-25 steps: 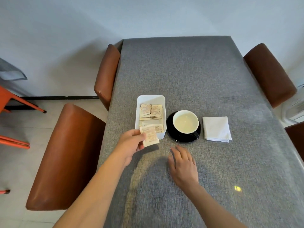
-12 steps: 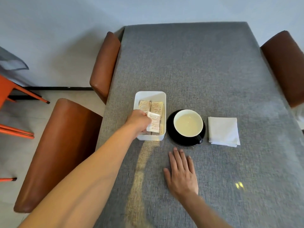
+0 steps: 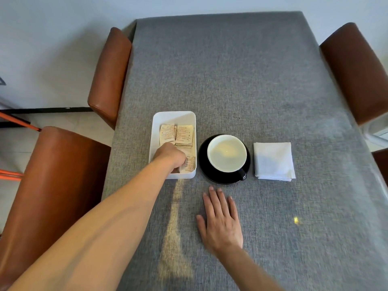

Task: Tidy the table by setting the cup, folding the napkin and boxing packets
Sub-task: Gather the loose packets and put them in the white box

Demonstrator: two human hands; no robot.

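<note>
The left hand [image 3: 169, 156] reaches into the white box [image 3: 174, 118] near the table's [image 3: 231, 70] left edge, knuckles up over a packet [image 3: 189, 163]; whether it grips it cannot be told. The right hand [image 3: 222, 223] lies flat, fingers straight, before the cup [image 3: 226, 153]; the folded napkin [image 3: 273, 161] sits right of it

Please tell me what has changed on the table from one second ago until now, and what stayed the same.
The left hand carried a packet from just in front of the white box into its near end, where it is now; the fingers are hidden, so the grip is unclear. The right hand stayed flat on the table. Cup, saucer and folded napkin did not move.
</note>
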